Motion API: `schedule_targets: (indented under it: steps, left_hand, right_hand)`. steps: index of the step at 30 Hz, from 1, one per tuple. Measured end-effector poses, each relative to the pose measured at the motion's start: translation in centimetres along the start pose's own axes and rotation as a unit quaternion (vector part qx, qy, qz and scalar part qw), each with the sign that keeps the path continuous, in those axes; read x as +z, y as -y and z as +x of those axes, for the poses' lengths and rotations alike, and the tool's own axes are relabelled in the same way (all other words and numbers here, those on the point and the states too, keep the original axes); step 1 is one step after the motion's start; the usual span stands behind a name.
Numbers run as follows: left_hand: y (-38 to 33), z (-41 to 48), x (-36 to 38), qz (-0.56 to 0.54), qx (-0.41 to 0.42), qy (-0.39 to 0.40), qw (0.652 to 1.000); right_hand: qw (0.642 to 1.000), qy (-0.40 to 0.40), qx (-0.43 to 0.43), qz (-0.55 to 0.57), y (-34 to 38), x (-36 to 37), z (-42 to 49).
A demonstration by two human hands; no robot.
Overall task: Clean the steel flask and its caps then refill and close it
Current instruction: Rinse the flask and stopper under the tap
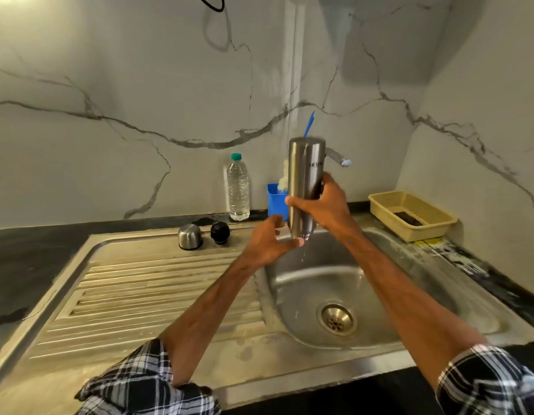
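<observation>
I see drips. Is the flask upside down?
Upside down: the flask points its open mouth at the sink, and the right hand grips it.
</observation>
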State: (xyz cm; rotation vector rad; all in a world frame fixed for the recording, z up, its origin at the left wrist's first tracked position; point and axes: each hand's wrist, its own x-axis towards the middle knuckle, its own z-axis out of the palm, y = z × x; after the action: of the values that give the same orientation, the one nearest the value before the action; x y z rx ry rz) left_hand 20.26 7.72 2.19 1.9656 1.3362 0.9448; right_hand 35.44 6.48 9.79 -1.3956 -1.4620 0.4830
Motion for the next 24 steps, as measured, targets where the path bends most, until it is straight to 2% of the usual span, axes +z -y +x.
schedule_targets:
  steps: [3, 5, 7, 8, 10, 11, 14, 19, 24]
  left_hand:
    - [1.2, -0.1, -2.4, 0.049, -0.010, -0.047, 0.998]
    - [2.6, -0.5, -3.7, 0.063, -0.031, -0.085, 0.994]
    - [4.2, -1.0, -4.5, 0.080, -0.046, -0.109, 0.990]
    - [5.0, -1.2, -4.9, 0.094, -0.050, -0.117, 0.987]
    - [5.8, -1.6, -5.4, 0.112, -0.065, -0.123, 0.984]
    - [6.1, -1.8, -5.6, 0.117, -0.067, -0.129, 0.982]
    - [7.3, -1.9, -6.8, 0.126, -0.054, -0.164, 0.977]
    - [8.8, -0.7, -8.9, 0.139, -0.077, -0.197, 0.967]
    - [9.3, 0.2, -9.3, 0.162, -0.077, -0.184, 0.966]
  right_hand:
    - [0.996, -0.072, -0.048, 0.004, 2.1, -1.2, 0.7]
    - [0.994, -0.095, -0.049, 0.013, 1.1, -0.7, -0.2]
    - [0.998, -0.061, 0.019, 0.022, -2.6, 1.4, -2.0]
    - [0.997, -0.017, 0.068, 0.010, -4.4, 2.6, -3.1]
    - [0.986, 0.066, 0.129, -0.078, -7.3, 4.4, -5.2]
    - [0.982, 0.077, 0.134, -0.113, -8.0, 5.0, -5.4]
    - [0.991, 0.045, 0.105, -0.074, -6.2, 6.0, -3.5]
    - [1.000, -0.019, -0.010, -0.007, 1.0, 8.2, 2.5]
    - [1.000, -0.012, -0.019, -0.002, 2.5, 12.7, 4.9]
